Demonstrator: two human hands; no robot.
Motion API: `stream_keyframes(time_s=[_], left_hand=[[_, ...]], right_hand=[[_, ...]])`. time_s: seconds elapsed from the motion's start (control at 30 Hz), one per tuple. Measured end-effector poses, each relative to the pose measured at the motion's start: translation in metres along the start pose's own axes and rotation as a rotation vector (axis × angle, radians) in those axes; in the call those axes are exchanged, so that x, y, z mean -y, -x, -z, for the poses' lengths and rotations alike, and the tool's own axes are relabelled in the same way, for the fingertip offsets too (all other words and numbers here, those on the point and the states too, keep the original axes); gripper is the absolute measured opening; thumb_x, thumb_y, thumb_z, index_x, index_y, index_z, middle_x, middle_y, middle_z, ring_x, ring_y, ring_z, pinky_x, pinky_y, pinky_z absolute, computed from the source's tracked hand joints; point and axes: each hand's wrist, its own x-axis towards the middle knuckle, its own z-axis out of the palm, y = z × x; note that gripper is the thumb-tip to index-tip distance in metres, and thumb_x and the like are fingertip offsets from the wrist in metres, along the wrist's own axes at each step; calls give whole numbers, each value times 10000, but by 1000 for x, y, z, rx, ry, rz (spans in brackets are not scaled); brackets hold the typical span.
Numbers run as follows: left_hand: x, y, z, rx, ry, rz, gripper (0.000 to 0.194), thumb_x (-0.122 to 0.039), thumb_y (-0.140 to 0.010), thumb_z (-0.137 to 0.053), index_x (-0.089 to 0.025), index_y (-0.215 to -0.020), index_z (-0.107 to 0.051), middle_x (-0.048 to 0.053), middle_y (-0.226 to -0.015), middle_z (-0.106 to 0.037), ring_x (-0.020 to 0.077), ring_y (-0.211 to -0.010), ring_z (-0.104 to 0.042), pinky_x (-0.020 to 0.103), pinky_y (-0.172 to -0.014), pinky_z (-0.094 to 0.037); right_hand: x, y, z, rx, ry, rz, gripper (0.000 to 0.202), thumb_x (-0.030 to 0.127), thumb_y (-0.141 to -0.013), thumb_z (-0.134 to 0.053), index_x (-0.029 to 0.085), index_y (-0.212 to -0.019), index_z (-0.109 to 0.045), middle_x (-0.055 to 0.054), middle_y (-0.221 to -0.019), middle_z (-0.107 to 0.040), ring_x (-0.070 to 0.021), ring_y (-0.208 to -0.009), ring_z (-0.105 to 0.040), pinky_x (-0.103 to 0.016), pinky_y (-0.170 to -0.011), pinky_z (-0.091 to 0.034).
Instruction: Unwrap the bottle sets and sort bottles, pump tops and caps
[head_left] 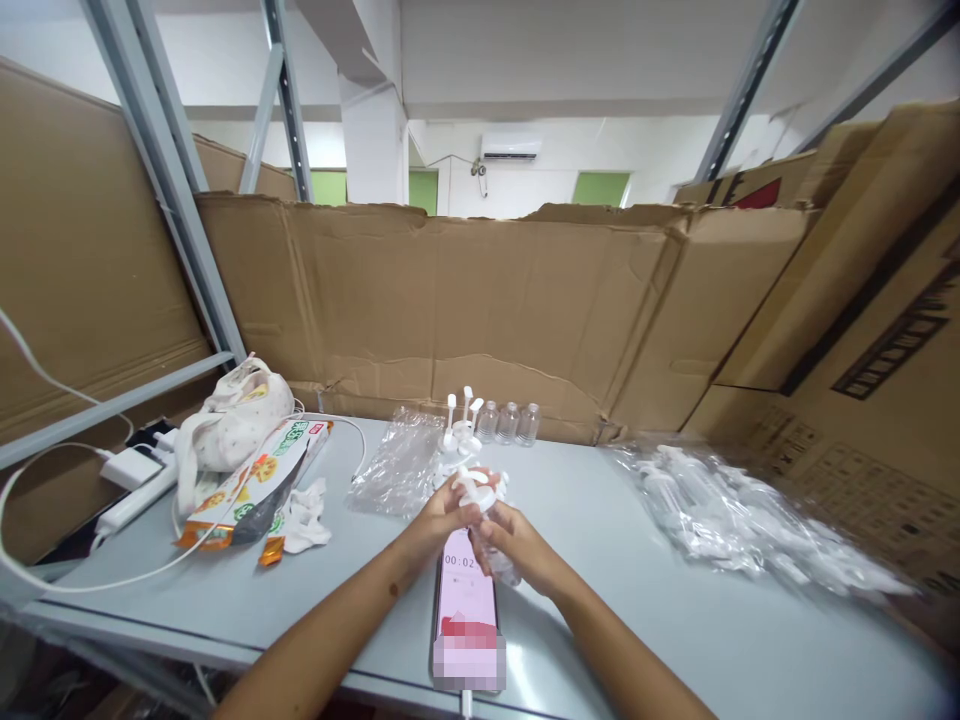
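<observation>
Left hand (441,512) holds white pump top (480,490), right hand (520,546) clear bottle (504,568).

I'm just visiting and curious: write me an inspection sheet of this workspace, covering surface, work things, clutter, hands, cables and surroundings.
Surface: grey tabletop, shiny near the phone.
Work things: a clear bottle and white pump top in hand; more pump tops and three clear bottles behind; wrapped white items at right.
Clutter: snack packet, crumpled tissue, white cloth bag, clear plastic bag.
Hands: left hand grips the pump top; right hand holds the bottle.
Cables: white cable loops at left; white plug at the phone's bottom end.
Surroundings: cardboard walls, metal posts, air conditioner.
</observation>
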Motion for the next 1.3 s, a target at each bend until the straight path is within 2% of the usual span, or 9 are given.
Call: stream_keyframes(time_s=[0.1,0.27,0.47,0.6,0.7,0.77,0.93,1.07,1.3], left_hand=[[-12,-5,3,-60,8,-99,470,-449,-736,-624,-182,-1115,-554,105,-1122,-597,215,-967,-573,322,-848,-415],[-40,-21,11,-210,-272,-132,255,-378,-754,-623,-135,-830,-637,29,-783,-627,110,-694,-547,210,-658,-405],[-64,-56,21,-367,-203,-295,346,-391,-722,-638,-158,-973,-594,43,-898,-627,107,-725,-584,205,-633,-433],[-51,-87,19,-342,-417,-368,296,-320,-757,-594,-150,-997,-572,55,-882,-644,145,-778,-619,255,-704,-477],[-29,-112,15,-293,-699,-386,247,-238,-821,-473,-151,-1031,-568,56,-875,-653,141,-768,-623,258,-710,-485],[-15,-127,13,-273,-771,-383,222,-180,-791,-495,-164,-984,-603,51,-910,-655,144,-790,-616,260,-734,-478],[2,-151,10,-285,-932,-357,212,-123,-767,-507,-180,-914,-649,43,-869,-656,160,-811,-595,298,-809,-454],[3,-158,8,-343,-1042,-354,209,-124,-779,-501,-162,-931,-640,70,-889,-632,178,-828,-578,331,-850,-431],[-3,-142,-6,-408,-1161,-396,314,-155,-816,-459,-197,-1116,-539,98,-1136,-490,173,-869,-566,315,-838,-426]], right_hand=[[4,-1,6,-1,32,4,377,488,-719,-631,176,-879,-493,39,-594,-536,-84,-437,-482,-221,-437,-377],[15,1,23,38,147,-62,384,451,-733,-627,180,-973,-498,20,-692,-532,-94,-516,-486,-229,-474,-379],[35,17,69,-127,229,-171,518,314,-697,-633,267,-1115,-331,28,-807,-508,-102,-559,-515,-227,-494,-394],[33,21,94,-447,388,-164,566,253,-633,-598,297,-1128,-327,28,-858,-441,-122,-627,-501,-267,-557,-430],[23,18,107,-738,735,-125,567,248,-597,-618,272,-1134,-439,9,-863,-391,-181,-779,-510,-342,-737,-435],[16,15,114,-834,925,-104,545,256,-599,-630,253,-1131,-513,-2,-849,-377,-217,-869,-500,-367,-841,-396],[9,13,122,-884,1015,-67,592,319,-649,-616,190,-1210,-477,-30,-844,-457,-215,-813,-531,-349,-810,-410],[10,12,121,-965,979,11,535,361,-632,-621,161,-1104,-467,-68,-927,-497,-191,-716,-531,-342,-734,-439],[5,12,123,-917,964,67,383,257,-677,-533,218,-1056,-502,-53,-974,-462,-160,-717,-520,-331,-768,-445]])
